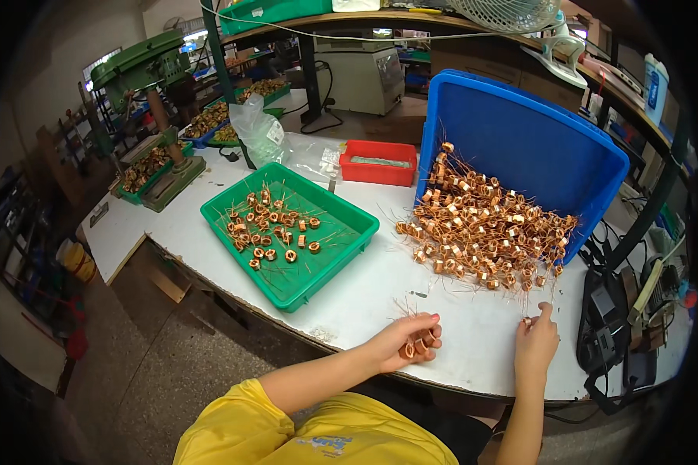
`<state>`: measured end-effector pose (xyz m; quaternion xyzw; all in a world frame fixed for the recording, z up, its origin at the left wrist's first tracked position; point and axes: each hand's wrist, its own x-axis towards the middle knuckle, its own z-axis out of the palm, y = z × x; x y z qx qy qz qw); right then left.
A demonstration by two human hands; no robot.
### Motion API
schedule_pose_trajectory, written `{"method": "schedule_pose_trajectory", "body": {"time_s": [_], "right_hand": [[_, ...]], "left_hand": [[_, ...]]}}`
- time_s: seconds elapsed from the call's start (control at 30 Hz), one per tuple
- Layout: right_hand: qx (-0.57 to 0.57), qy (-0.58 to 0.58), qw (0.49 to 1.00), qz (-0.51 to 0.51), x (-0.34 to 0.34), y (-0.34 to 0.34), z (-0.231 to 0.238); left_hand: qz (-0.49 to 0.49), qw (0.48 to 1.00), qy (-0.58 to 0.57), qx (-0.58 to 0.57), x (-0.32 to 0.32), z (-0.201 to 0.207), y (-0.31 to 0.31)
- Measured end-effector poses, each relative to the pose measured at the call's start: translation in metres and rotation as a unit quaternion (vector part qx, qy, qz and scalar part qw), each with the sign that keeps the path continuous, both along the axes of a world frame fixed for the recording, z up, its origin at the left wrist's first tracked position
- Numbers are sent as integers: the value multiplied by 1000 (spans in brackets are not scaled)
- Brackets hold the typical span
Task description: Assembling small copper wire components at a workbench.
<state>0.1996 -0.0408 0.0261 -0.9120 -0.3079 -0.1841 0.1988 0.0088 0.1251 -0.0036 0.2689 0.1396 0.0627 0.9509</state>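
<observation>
My left hand point(395, 339) is curled around several small copper coils point(416, 347), their thin wire leads sticking up past the thumb. Farther right, my right hand point(538, 341) pinches a single copper coil point(527, 321) by the fingertips, with its leads pointing away from me. Beyond that hand a large heap of the same coils point(488, 225) spills onto the white table from a blue bin point(520, 128) tipped on its side. To the left, a green tray point(306, 292) holds a loose group of coils point(265, 225) toward its far left part.
Behind the green tray stand a red box point(378, 173) and a clear plastic bag point(260, 128). A green drill press point(143, 74) is at the far left. At the right edge lies a black device point(603, 318) with a strap. A fan point(508, 12) sits on the shelf above.
</observation>
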Motion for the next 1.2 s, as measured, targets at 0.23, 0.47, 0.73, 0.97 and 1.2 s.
{"method": "schedule_pose_trajectory", "body": {"time_s": [0.23,0.47,0.73,0.97,1.2], "right_hand": [[88,122,989,5,-15,-29,28],[322,358,876,36,-28,-80,42],[383,493,765,159,-115,-55,46],[389,458,778,183,-120,-64,36],[344,327,852,222,-121,-69,27]], "left_hand": [[-55,997,-47,-34,-2,19,-27],[-22,995,-33,-91,1,24,-48],[-10,1000,6,-14,7,17,-76],[-16,999,-13,31,6,22,-106],[-55,998,-10,-37,1,16,-108]]}}
